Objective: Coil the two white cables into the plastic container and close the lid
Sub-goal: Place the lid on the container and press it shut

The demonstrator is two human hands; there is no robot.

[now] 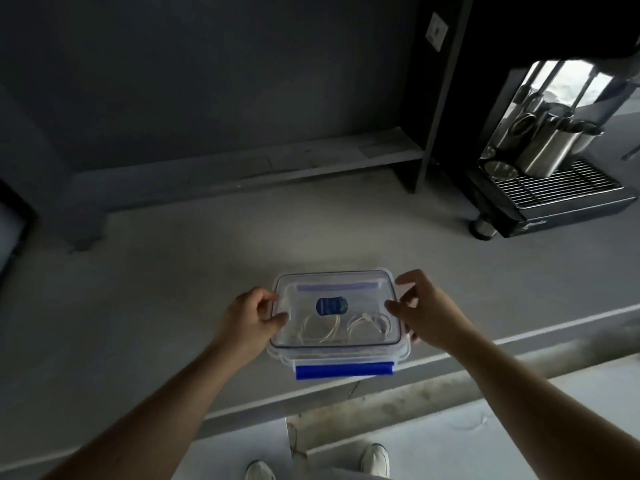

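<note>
A clear plastic container (337, 353) stands near the counter's front edge, its transparent lid (360, 282) lying on top. Through the lid two coiled white cables show: one coil on the left (320, 329), one on the right (370, 323). A blue label (331, 305) is at the lid's middle and a blue clip flap (344, 370) on the near side. My left hand (251, 318) grips the container's left end, thumb on the lid. My right hand (420, 311) holds the right end, fingers around the side clip there.
A black coffee machine (554, 188) with steel jugs (545, 143) on its drip grate stands at the back right. A dark upright panel (434, 98) rises behind the counter (173, 289). A pale ledge (311, 157) runs along the grey back wall. My white shoes show below.
</note>
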